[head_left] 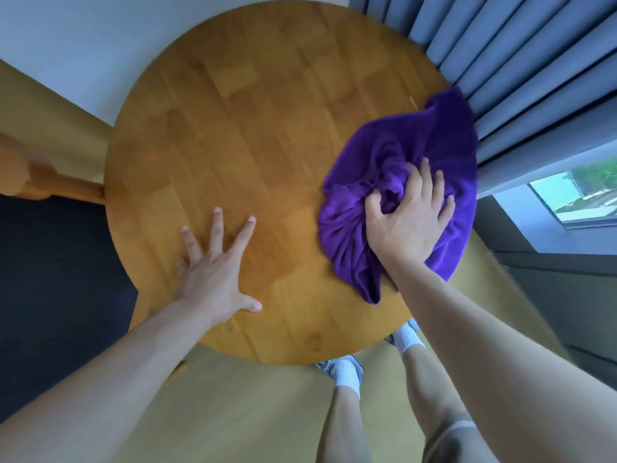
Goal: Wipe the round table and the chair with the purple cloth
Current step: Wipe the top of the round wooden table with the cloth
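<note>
Head view, looking straight down. Nearest: bare legs, white socks (347, 374) and pale shoes on the light floor, just at the near rim of the round table (253, 135).

Left hand (213, 272) lies flat on the wooden top near its near-left part, fingers spread wide, holding nothing.

Right hand (412, 215) sits on the purple cloth (377, 152), fingers curled into the bunched folds (thumb dug into a crease), gripping it against the tabletop. Cloth lies at the right side of the table, its right edge hanging past the rim.

Left of the table, touching its rim: a blurred wooden chair part (50, 182). Farther right: blue-grey curtain (521, 65), with a window (581, 195) below it.
</note>
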A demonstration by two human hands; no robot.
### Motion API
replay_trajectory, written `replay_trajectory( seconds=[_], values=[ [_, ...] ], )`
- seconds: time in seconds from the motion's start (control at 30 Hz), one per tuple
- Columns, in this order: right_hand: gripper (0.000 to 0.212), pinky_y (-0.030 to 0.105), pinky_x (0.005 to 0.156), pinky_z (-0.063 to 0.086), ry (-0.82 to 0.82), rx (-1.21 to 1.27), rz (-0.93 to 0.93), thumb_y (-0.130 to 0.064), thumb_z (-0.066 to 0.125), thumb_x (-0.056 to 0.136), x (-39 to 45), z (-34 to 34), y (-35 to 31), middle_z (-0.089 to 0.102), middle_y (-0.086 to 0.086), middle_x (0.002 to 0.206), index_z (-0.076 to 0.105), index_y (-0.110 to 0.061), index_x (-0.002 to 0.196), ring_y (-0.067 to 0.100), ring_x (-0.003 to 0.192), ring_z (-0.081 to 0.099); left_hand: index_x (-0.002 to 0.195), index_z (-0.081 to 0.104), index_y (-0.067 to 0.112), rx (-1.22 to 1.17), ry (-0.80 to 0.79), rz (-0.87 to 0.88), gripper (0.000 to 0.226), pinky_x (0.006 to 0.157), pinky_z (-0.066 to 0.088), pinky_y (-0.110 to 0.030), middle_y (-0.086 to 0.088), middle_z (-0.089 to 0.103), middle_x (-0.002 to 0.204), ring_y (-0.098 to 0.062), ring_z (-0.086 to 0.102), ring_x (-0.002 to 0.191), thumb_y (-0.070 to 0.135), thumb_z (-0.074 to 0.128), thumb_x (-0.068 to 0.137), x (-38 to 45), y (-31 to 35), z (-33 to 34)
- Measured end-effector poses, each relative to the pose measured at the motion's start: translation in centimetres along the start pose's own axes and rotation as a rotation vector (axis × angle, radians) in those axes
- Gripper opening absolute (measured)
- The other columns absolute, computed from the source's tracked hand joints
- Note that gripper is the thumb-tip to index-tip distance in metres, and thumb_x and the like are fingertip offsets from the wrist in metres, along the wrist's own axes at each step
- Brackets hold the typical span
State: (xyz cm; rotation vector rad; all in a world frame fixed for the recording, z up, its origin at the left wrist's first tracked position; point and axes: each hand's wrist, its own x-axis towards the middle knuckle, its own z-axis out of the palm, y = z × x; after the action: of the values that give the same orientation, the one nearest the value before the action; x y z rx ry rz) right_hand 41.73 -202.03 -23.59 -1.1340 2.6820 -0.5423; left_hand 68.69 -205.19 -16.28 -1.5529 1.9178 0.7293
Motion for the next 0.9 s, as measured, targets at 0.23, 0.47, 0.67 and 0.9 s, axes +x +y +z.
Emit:
replay_trajectory(
  seconds=[0.23,0.47,0.67,0.9],
  values=[
    [0.071,0.055,0.124,0.013,-0.111,-0.11,-0.329,-0.054,0.048,0.088,1.4,-0.5,1.2,0.03,0.003,0.165,0.04,-0.022,0.151,0.028,0.154,0.019,0.152,-0.035,0.038,0.157,0.072,0.234,0.167,0.124,0.007,-0.067,0.002,-0.043,0.161,-0.034,-0.029,0.154,0.059,0.096,0.05,4.1,6.1,-2.9],
    [0.081,0.053,0.125,0.01,-0.446,-0.236,-1.17,-0.061,0.052,0.085,9.3,-1.7,2.4,0.029,0.008,0.166,0.042,-0.02,0.153,0.029,0.155,0.022,0.153,-0.034,0.025,0.371,-0.072,0.276,0.17,0.121,0.007,-0.072,-0.015,-0.052,0.152,-0.047,-0.034,0.148,0.062,0.095,0.048,6.3,7.9,-4.1],
    [0.072,0.048,0.126,0.007,-0.175,-0.082,-0.468,-0.059,0.046,0.088,10.0,-0.3,0.2,0.03,-0.006,0.166,0.043,-0.027,0.151,0.019,0.155,0.019,0.143,-0.048,0.028,0.331,-0.105,0.256,0.176,0.121,0.003,-0.073,-0.013,-0.06,0.145,-0.045,-0.041,0.144,0.058,0.097,0.048,6.5,8.0,-4.0],
    [0.069,0.056,0.123,0.009,-0.091,-0.127,-0.247,-0.056,0.04,0.091,10.9,1.2,-1.6,0.025,-0.001,0.167,0.04,-0.024,0.152,0.026,0.155,0.017,0.143,-0.05,0.031,0.265,-0.114,0.251,0.179,0.119,-0.003,-0.073,-0.009,-0.062,0.144,-0.042,-0.047,0.14,0.052,0.099,0.046,6.8,7.7,-3.6]
  ],
)
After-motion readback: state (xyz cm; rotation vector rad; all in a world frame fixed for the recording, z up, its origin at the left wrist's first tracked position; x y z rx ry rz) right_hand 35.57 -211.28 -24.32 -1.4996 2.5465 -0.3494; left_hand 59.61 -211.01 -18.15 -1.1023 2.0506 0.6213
